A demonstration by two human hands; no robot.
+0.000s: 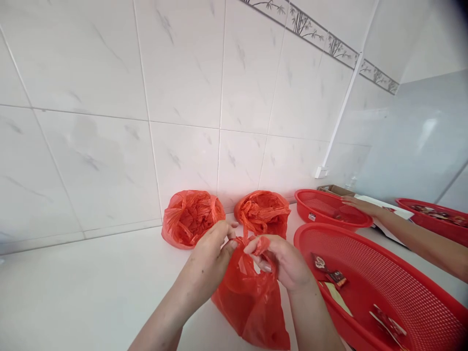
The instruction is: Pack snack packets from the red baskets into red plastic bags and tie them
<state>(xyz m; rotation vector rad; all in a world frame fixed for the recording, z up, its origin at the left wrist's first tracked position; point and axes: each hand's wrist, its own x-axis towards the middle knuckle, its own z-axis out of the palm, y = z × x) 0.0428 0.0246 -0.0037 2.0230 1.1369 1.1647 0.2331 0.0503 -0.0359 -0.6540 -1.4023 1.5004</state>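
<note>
My left hand [212, 256] and my right hand [283, 261] are both closed on the handles at the top of a red plastic bag [252, 304], which hangs over the white counter [91, 287] in front of me. The left fingers pinch one handle, the right fingers pinch the other, close together above the bag's mouth. Two more red plastic bags stand behind against the tiled wall, one on the left [192, 217] and one on the right [263, 212].
A large red mesh basket [420, 292] with several small packets lies at my right. A second red basket [329, 207] stands behind it, where another person's hand [360, 204] rests. A third red basket [435, 219] is at far right.
</note>
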